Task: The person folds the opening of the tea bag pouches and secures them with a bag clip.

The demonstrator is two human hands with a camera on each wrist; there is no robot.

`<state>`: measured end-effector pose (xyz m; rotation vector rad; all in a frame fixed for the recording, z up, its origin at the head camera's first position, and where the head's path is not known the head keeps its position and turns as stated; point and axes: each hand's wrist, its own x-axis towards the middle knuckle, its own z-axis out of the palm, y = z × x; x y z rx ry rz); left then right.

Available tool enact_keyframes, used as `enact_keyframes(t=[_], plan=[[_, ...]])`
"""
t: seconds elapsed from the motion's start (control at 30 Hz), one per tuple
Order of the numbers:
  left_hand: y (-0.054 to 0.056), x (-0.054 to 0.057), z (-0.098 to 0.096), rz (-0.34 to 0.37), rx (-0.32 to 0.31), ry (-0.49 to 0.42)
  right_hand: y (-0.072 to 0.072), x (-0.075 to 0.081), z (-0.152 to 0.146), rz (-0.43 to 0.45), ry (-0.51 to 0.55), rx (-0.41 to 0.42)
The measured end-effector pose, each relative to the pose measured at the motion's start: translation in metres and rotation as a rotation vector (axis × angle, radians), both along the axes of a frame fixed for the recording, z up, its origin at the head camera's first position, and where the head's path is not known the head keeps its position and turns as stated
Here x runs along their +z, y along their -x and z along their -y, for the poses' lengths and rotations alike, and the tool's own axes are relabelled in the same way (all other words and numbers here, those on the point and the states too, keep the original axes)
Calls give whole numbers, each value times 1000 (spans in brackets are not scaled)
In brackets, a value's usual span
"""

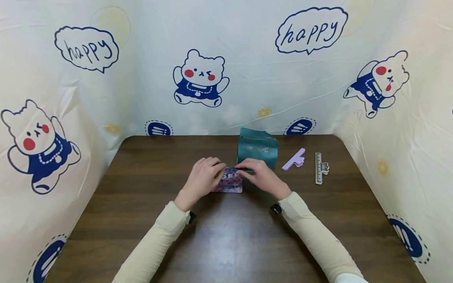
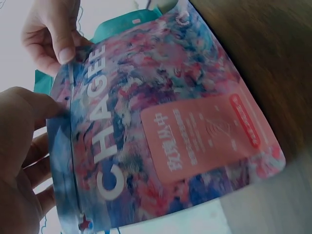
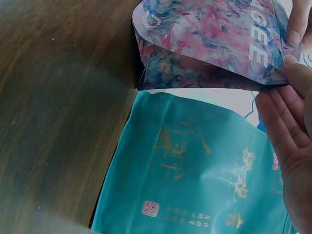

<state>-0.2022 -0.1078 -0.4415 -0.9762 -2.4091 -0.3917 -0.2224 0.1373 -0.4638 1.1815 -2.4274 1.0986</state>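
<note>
A pouch (image 2: 131, 102) with a pink, blue and purple painted pattern and white "CHAGEE" lettering stands on the table in front of me. My left hand (image 1: 204, 177) pinches its top edge near the left end, thumb on the front face and fingers behind. At the other end of the same edge, my right hand (image 1: 263, 177) pinches the corner between thumb and fingers. A crease or seal line runs just below the top edge in the left wrist view. The pouch's folded side shows in the right wrist view.
A teal pouch (image 1: 257, 147) with gold writing stands just behind my right hand. To its right lie a lilac clip (image 1: 294, 159) and a white ruler-like clip (image 1: 320, 169). The brown wooden table (image 1: 141, 228) ends at a cloth-covered wall.
</note>
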Motion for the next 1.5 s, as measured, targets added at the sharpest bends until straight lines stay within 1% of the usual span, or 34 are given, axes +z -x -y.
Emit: enact_keyframes(t=[0.13, 0.27, 0.37, 0.57, 0.83, 1.03, 1.23, 1.5], plan=[[0, 0, -8, 25, -30, -2, -1, -1, 0, -10, 9, 12], [1, -3, -13, 39, -67, -4, 0, -2, 1, -13, 19, 29], [1, -6, -16, 48, -74, -10, 0, -3, 2, -9, 22, 44], [1, -8, -16, 59, -52, -16, 0, -2, 5, 11, 26, 52], [0, -9, -18, 54, -20, 12, -1, -2, 5, 39, 33, 58], [0, -9, -20, 53, -7, 33, 0, -5, 4, 84, 52, 71], [0, -11, -18, 33, -2, 55, 2, -5, 3, 112, 62, 86], [-1, -13, -12, -13, -32, 84, 3, -4, 1, 79, 49, 106]])
